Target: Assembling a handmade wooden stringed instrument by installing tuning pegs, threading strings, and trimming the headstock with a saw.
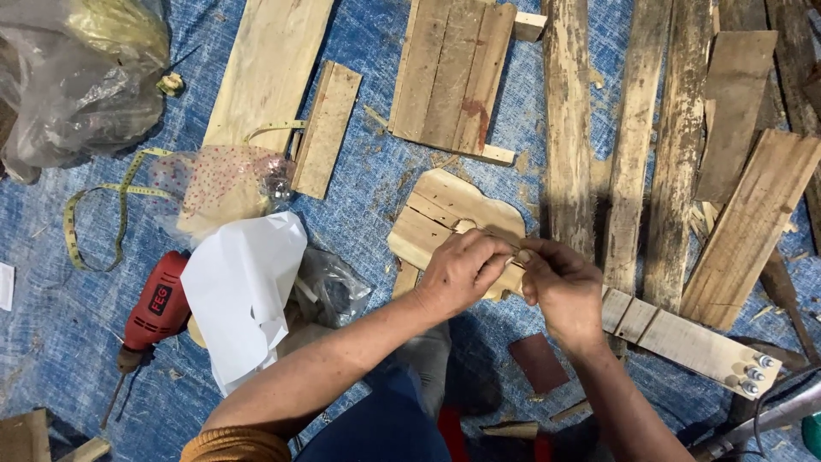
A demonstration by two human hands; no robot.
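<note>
A red drill [156, 310], white paper [244, 295], yellow tape measure [111, 192] and what looks like sandpaper [539, 361] lie about.

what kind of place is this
Probably an informal woodworking spot set up on the floor: rough wooden planks lie over a blue tarp, a red electric drill and a yellow measuring tape lie nearby, and wood chips are scattered about.

Both forearms come up from the lower edge of the view and meet near the middle. The left hand [462, 272] is curled, with the knuckles up and the fingers bent inward toward the right hand [560, 287]. The right hand is also closed, its fingertips pinched together against those of the left. The two hands touch each other. Both wrists are bare.
</note>
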